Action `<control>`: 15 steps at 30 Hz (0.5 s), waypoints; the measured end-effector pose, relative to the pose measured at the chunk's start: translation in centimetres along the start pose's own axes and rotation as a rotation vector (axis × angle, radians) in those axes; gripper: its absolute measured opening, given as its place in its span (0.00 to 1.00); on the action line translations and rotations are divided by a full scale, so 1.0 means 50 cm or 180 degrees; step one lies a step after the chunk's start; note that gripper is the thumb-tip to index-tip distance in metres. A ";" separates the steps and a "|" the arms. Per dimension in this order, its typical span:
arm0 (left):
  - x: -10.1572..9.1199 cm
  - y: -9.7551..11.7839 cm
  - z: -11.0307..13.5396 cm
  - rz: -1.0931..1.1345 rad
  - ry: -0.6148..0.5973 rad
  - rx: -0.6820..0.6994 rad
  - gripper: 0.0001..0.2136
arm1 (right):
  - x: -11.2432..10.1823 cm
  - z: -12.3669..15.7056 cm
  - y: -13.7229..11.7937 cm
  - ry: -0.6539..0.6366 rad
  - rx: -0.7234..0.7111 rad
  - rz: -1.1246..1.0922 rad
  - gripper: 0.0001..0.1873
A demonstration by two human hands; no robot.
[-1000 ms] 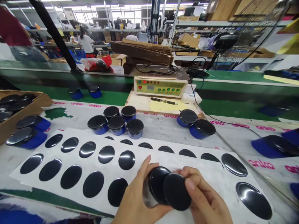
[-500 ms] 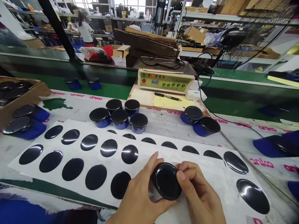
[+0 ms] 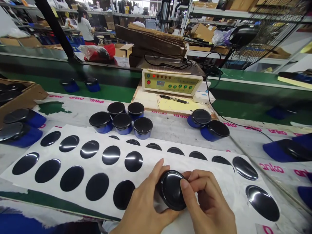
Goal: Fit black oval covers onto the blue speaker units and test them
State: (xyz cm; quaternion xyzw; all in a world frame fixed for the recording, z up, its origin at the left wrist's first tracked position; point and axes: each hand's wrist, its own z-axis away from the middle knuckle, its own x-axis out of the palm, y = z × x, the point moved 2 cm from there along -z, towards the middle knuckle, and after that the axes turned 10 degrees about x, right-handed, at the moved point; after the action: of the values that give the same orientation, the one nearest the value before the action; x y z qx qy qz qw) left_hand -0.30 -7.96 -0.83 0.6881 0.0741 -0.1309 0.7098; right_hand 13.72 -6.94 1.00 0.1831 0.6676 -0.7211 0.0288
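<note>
A round black-topped piece [image 3: 172, 190] with a glossy, raised-rim top is tilted toward me above the white sheet. My left hand [image 3: 146, 198] wraps its side, thumb below and fingers behind. My right hand [image 3: 207, 198] is closed at the piece's right edge. Its thumb presses on the rim of the top, and its other fingers are curled, partly hidden. Beneath and left of my hands lies a white sheet [image 3: 146, 175] bearing rows of glossy black round stickers [image 3: 97, 186]. Another sheet's stickers [image 3: 262, 202] show at the right.
Several blue cups with black tops [image 3: 122, 123] cluster behind the sheets. Two more cups [image 3: 214, 130] stand right of them, others at both sides. A cardboard box [image 3: 34, 94] of black pieces is at left. Behind are a control box [image 3: 172, 83], a pen [image 3: 174, 99] and a cable [image 3: 209, 100].
My right thumb has shifted left along the rim, further over the black top. My left hand keeps its hold. The view has turned slightly, so the left-side things appear further left.
</note>
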 end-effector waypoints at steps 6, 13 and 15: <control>-0.001 -0.010 -0.001 -0.0116 0.0105 0.0331 0.40 | 0.013 0.005 -0.005 0.0133 -0.0043 0.0109 0.13; 0.007 0.005 0.014 -0.1334 -0.0099 0.1452 0.38 | -0.054 -0.038 -0.018 -0.0107 -0.0855 0.1895 0.17; -0.006 0.035 0.015 -0.1663 -0.0186 0.1630 0.34 | -0.093 -0.061 -0.026 0.0254 -0.1068 0.2350 0.19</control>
State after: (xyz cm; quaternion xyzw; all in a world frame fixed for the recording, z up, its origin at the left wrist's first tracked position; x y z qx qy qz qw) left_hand -0.15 -8.64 0.98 0.7974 0.1919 -0.3416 0.4590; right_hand 18.35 -4.79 3.53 0.4311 0.6660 -0.5357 0.2892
